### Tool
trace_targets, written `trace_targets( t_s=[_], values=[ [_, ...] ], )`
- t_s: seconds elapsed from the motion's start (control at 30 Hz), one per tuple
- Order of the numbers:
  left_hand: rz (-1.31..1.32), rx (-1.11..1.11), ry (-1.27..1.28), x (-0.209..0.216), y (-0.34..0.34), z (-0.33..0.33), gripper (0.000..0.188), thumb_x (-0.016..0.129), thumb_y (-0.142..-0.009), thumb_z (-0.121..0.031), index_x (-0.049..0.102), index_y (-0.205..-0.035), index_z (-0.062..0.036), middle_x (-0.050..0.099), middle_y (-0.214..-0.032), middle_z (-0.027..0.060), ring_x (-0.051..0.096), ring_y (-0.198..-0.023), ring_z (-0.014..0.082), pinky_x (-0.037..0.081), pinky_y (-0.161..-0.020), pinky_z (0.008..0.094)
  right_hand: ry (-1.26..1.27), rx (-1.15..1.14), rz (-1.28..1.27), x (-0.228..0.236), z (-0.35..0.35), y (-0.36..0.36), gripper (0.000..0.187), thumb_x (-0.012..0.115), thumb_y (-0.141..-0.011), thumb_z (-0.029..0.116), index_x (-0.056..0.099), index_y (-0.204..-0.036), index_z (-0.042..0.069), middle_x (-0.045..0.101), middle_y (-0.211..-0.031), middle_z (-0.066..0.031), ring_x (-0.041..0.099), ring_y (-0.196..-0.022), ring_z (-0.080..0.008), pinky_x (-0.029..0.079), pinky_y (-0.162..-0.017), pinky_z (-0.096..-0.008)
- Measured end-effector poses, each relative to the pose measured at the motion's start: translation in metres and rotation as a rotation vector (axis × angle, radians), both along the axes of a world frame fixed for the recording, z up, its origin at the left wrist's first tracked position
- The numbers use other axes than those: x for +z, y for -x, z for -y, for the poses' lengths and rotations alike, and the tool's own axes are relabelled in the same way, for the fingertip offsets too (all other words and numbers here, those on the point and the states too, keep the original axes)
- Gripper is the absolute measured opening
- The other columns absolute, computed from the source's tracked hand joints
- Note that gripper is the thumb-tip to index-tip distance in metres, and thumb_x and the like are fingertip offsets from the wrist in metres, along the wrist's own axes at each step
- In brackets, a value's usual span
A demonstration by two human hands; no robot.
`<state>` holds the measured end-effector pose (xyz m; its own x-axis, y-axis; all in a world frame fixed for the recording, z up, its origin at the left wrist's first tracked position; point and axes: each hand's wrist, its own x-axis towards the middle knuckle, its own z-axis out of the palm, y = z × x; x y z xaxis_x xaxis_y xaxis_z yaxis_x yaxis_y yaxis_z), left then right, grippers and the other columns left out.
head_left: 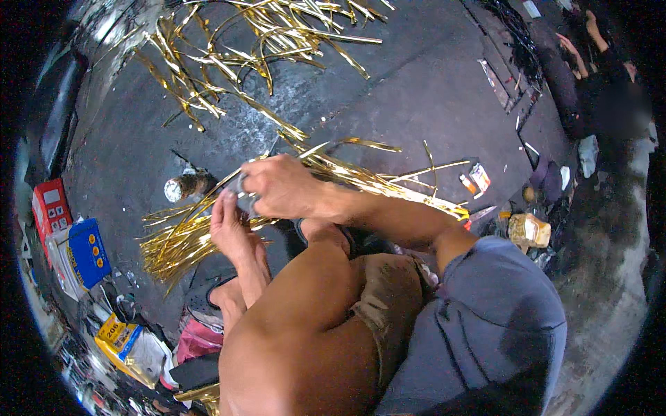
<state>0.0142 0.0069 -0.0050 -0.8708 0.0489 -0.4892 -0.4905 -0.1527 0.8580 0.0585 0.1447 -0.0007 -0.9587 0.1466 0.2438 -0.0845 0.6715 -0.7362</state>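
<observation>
A bundle of shiny gold foil strips (184,239) lies on the dark floor in front of my legs, fanned out at its left end. My left hand (237,232) is over the bundle, its thumb and fingers pinched together on some of the gold strips. Just above it, my right hand (281,186) curls around a grey looped thing (242,183), perhaps the handles of scissors; the rest of it is hidden by my fingers. Longer gold strips (361,179) run to the right behind my right forearm. More loose gold strips (277,38) are spread across the far floor.
A short cylinder (184,187) lies beyond the bundle. On the left stand a red box (52,208), a blue pack (90,253) and a yellow packet (118,338). A small pack (479,179), a pointed tool (480,216) and a yellowish block (528,231) lie right. Another person (590,83) is far right.
</observation>
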Motion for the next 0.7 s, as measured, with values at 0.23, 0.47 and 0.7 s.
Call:
trace_targets(
  t_s=[0.23, 0.47, 0.7],
  values=[
    [0.064, 0.006, -0.029, -0.001, 0.007, 0.033, 0.022, 0.064, -0.093, -0.008, 0.068, -0.113, -0.0001, 0.066, -0.088, -0.0004, 0.054, -0.067, 0.0042, 0.042, -0.054, 0.0173, -0.090, 0.139, -0.204, -0.021, 0.026, 0.007, 0.011, 0.066, -0.068, 0.014, 0.065, -0.070, 0.003, 0.062, -0.085, -0.0115, 0.068, -0.078, -0.0302, 0.057, -0.069, -0.0400],
    [0.097, 0.176, -0.487, 0.008, 0.011, 0.024, 0.011, 0.066, -0.091, -0.004, 0.068, -0.102, -0.0015, 0.066, -0.090, 0.0014, 0.056, -0.071, 0.0067, 0.045, -0.060, 0.0217, -0.056, 0.206, -0.294, 0.022, 0.017, 0.030, 0.018, 0.073, -0.062, 0.019, 0.062, -0.067, 0.006, 0.058, -0.075, -0.0085, 0.064, -0.070, -0.0272, 0.052, -0.053, -0.0372],
    [0.002, 0.206, -0.484, 0.043, 0.035, 0.044, 0.007, 0.070, -0.087, -0.003, 0.068, -0.093, 0.0000, 0.069, -0.088, 0.0062, 0.058, -0.072, 0.0116, 0.048, -0.069, 0.0256, -0.047, 0.235, -0.321, 0.054, 0.032, 0.046, 0.025, 0.074, -0.059, 0.006, 0.067, -0.082, 0.000, 0.059, -0.068, -0.0105, 0.059, -0.055, -0.0264, 0.046, -0.050, -0.0347]
  ],
)
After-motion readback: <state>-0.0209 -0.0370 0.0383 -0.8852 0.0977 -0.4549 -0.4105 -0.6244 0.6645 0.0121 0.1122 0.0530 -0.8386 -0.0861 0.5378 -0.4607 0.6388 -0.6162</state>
